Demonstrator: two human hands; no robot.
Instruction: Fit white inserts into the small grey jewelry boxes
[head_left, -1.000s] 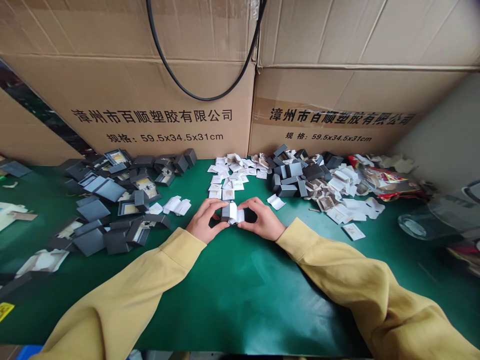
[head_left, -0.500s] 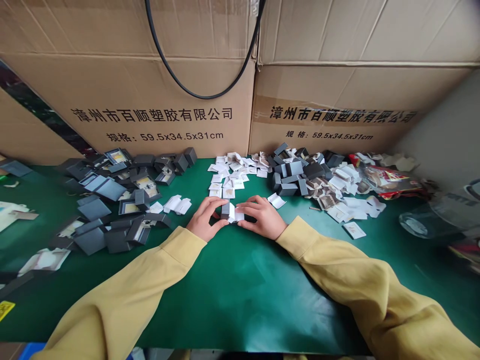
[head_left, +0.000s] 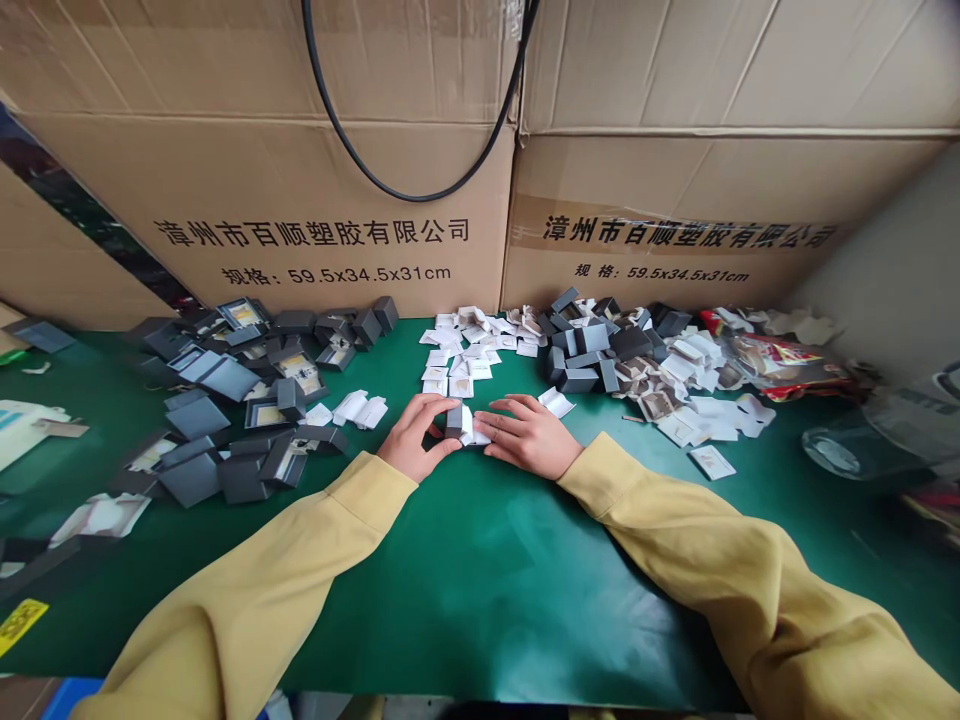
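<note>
Near the middle of the green table [head_left: 480,570], my left hand [head_left: 417,438] pinches a small dark grey box [head_left: 454,421] between thumb and fingers. A white card piece [head_left: 466,425] shows at the box's right side. My right hand [head_left: 529,436] rests from the right with its fingertips on the white piece, fingers stretched and close together. Part of the piece is hidden under those fingers. Just behind the hands lie rows of small white cards [head_left: 459,368]. A folded white piece [head_left: 555,402] lies behind my right hand.
Piles of dark boxes stand at left [head_left: 193,415] and back right [head_left: 589,345]. White inserts [head_left: 694,360], a red packet [head_left: 795,365] and a clear jug [head_left: 832,448] are at right. Large cartons [head_left: 322,200] wall the back; a black cable [head_left: 420,197] hangs before them.
The view has shifted slightly, so the scene sits a little further right. My right fingers lie flatter and closer together over the white piece. My left hand keeps its hold on the box.
</note>
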